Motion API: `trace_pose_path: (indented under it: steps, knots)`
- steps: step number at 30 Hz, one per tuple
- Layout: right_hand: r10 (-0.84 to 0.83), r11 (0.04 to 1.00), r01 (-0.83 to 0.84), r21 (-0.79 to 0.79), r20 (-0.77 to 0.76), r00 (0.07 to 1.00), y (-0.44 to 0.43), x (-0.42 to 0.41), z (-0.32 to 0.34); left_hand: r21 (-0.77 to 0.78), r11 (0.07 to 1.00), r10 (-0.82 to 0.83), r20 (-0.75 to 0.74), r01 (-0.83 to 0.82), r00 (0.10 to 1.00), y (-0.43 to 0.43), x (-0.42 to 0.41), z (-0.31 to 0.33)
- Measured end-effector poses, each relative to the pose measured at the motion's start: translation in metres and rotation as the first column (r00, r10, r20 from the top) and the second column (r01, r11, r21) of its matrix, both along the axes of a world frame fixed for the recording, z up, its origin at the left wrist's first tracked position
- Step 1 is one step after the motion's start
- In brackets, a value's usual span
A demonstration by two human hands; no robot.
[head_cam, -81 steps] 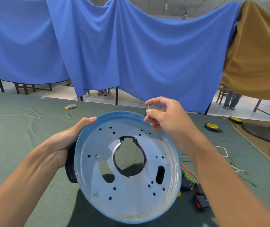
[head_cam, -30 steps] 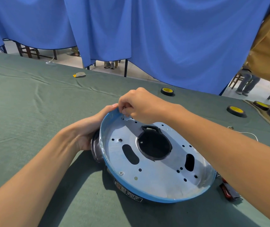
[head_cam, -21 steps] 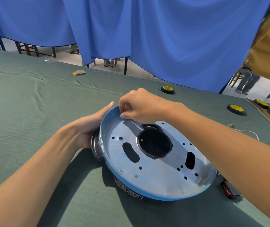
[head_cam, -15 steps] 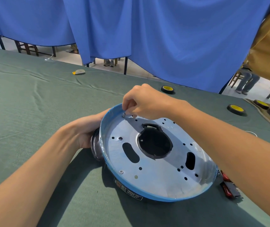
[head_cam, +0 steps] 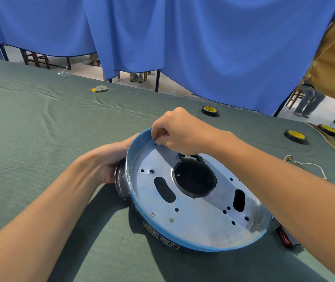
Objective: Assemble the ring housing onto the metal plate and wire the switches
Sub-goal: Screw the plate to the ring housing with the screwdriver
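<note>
My right grip [head_cam: 180,131] pinches a screw [head_cam: 154,142] at the metal plate [head_cam: 193,216] — far rim; my left grip [head_cam: 109,159] clasps the ring housing [head_cam: 120,184].

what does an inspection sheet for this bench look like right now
surface: green cloth, creased
job's things: metal plate tilted, black ring housing beneath; seated screw near its front rim; red switches at its right
clutter: tape rolls, paper scrap
hands: left hand grips the ring housing; right hand pinches a small screw at the plate's far rim
cables: white wire at right
surroundings: blue curtain, chairs behind
</note>
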State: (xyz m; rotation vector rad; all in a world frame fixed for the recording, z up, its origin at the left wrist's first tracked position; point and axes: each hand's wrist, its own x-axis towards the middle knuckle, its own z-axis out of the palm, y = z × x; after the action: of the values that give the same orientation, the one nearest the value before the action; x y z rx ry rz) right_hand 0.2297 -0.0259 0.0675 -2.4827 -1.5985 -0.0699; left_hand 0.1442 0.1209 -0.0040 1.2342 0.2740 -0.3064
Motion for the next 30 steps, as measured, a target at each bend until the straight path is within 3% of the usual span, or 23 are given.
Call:
trace_pose_path:
  steps: [12,17,22,30]
  knots:
    - [-0.059,0.996,0.063,-0.068,0.060,0.996,0.007,-0.002,-0.005,-0.001,1.000,-0.007,-0.008,0.007,1.000,0.000,-0.001,0.000]
    - [-0.054,0.998,0.054,-0.016,0.044,0.998,0.005,0.000,0.006,0.003,1.000,-0.001,-0.020,0.001,1.000,0.000,-0.001,0.000]
    - [-0.053,0.992,0.056,-0.112,0.032,0.998,0.007,-0.003,-0.004,0.017,1.000,-0.007,-0.011,0.007,1.000,0.000,-0.001,0.000]
    - [-0.044,0.999,0.045,-0.021,0.027,0.999,0.006,-0.001,0.003,0.018,1.000,-0.018,-0.010,0.019,1.000,-0.002,-0.001,0.001]
